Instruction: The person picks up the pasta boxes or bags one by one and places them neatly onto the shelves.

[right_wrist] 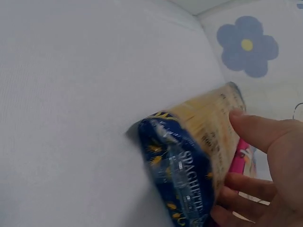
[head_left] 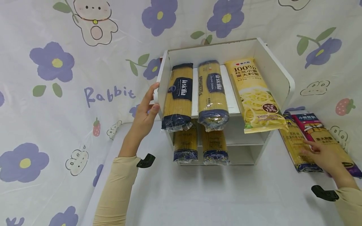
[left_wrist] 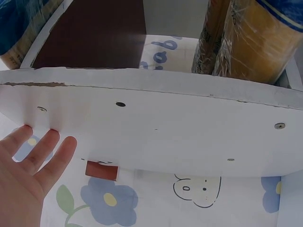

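Note:
My left hand rests against the outer side of a white shelf unit. In the left wrist view its spread, fairly straight fingers touch the side panel. On the right, my right hand holds the edge of a blue-ended spaghetti pack. The right wrist view shows the thumb over the face of this spaghetti pack and the other fingers curled at its side. Beside it lies a pink and yellow pasta pack, partly covered by the hand.
Two blue-labelled spaghetti packs and a yellow pasta pack lie on the top shelf, ends jutting past its front. Two more spaghetti packs protrude below. Behind hangs a flowered cloth; the table is white.

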### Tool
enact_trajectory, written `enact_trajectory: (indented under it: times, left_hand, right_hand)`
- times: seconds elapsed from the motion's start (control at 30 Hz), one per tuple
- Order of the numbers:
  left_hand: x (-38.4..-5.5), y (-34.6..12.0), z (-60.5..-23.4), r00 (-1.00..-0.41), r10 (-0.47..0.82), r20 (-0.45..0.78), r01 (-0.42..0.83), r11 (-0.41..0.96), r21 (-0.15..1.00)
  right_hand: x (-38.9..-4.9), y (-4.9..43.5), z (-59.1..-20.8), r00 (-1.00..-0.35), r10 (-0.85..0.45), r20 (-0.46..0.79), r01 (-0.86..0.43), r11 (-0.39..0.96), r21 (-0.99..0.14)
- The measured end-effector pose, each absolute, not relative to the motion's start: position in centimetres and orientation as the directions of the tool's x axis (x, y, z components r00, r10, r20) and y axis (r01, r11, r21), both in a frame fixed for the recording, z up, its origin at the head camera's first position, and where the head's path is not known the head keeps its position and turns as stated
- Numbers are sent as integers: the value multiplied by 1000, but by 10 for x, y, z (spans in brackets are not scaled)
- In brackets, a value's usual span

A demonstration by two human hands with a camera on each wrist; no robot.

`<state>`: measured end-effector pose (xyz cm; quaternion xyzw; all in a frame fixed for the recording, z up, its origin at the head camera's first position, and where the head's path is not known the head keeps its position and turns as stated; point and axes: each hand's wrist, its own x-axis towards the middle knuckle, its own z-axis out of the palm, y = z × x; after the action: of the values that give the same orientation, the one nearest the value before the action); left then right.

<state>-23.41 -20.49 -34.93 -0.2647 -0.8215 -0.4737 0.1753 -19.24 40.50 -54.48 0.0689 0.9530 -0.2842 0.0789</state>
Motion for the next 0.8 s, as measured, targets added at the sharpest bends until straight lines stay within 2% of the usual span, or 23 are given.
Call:
enact_trajectory:
  times: [0.43,0.63,0.8]
  left_hand:
    - [-235,-204,-350,-792,265,550,610,399,685]
    - [-235,-203,-349,-793,271,545,609,381,696]
    - [-234,-203,-350,-791,264,551,611,386,692]
  right_hand:
    - [-197,409,-546,-976,-24,-218,80,885,-459]
    - [-205,414,-545,-955,-86,-285,77,853,-516]
    - [-211,418,-546,-947,-139,-288,41,840,-541]
